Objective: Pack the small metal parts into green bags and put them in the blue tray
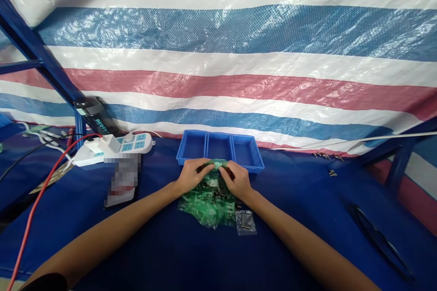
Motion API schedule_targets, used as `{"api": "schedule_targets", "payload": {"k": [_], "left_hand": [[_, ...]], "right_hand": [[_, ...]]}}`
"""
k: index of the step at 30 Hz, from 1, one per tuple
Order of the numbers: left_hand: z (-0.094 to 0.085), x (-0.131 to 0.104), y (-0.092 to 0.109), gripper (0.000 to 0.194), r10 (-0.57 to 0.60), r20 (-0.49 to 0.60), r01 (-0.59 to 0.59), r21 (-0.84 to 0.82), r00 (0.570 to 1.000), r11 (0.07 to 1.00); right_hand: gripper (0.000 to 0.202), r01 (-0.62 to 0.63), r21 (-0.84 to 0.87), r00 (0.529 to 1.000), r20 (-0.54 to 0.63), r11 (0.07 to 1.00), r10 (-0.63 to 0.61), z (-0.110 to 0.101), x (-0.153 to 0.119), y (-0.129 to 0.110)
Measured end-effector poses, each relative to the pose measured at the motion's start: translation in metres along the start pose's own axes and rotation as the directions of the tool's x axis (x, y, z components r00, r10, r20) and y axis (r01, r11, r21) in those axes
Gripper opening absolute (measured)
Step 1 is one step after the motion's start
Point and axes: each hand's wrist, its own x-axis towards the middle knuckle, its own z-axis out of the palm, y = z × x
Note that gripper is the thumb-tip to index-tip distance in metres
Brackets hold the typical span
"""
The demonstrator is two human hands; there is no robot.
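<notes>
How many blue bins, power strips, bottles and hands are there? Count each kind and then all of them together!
Blue bins: 3
White power strip: 1
Black bottle: 1
Hands, left hand and right hand: 2
Total: 7

On the worktop (157,245), the bag (208,204) lies before the row of three trays (220,148), a packet (246,223) just right of its near part. Left of the trays sits the power strip (138,143), the bottle (97,116) behind it, the phone (124,179) before it. Small parts (332,173) lie right of the trays; the glasses (378,237) rest nearer, far right.
</notes>
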Motion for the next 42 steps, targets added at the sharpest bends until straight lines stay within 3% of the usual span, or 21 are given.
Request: {"api": "schedule_targets", "payload": {"k": [12,20,26,28,30,33,37,42], "left_hand": [[-0.001,-0.003,0.0,0.03,0.093,-0.03,-0.091,0.059,0.995,0.994],[-0.002,-0.006,0.003,0.023,0.213,-0.056,-0.208,0.074,0.976,0.975],[-0.017,0.009,0.013,0.024,0.117,-0.232,-0.086,0.142,0.966,0.986],[-0.026,0.019,0.014,0.025,0.112,-0.166,-0.065,0.267,0.98,0.962],[-0.033,0.027,0.012,0.027,0.126,0.007,-0.115,0.449,0.992,0.886],[-0.037,0.03,0.003,0.039,0.119,0.255,-0.257,0.625,0.96,0.737],[-0.034,0.027,-0.005,0.03,0.134,0.455,-0.424,0.628,0.88,0.653],[-0.034,0.029,-0.008,0.023,0.186,0.521,-0.508,0.59,0.833,0.628]], "right_hand": [[0.017,0.017,-0.028,1.0,0.001,0.999,-0.017,-0.003,-0.003,-0.002],[0.016,0.058,-0.043,0.996,-0.064,0.997,-0.061,-0.004,-0.005,-0.005],[0.015,0.082,-0.038,0.989,-0.123,0.996,-0.086,-0.009,-0.008,-0.007],[0.014,0.096,-0.03,0.986,-0.132,0.995,-0.099,-0.009,-0.009,-0.008],[0.012,0.106,-0.026,0.985,-0.136,0.994,-0.108,-0.01,-0.01,-0.008],[0.011,0.114,-0.022,0.984,-0.137,0.993,-0.116,-0.01,-0.01,-0.007],[0.008,0.136,-0.017,0.981,-0.135,0.991,-0.137,-0.01,-0.009,-0.007],[0.006,0.152,-0.014,0.979,-0.138,0.988,-0.152,-0.01,-0.009,-0.007]]}}
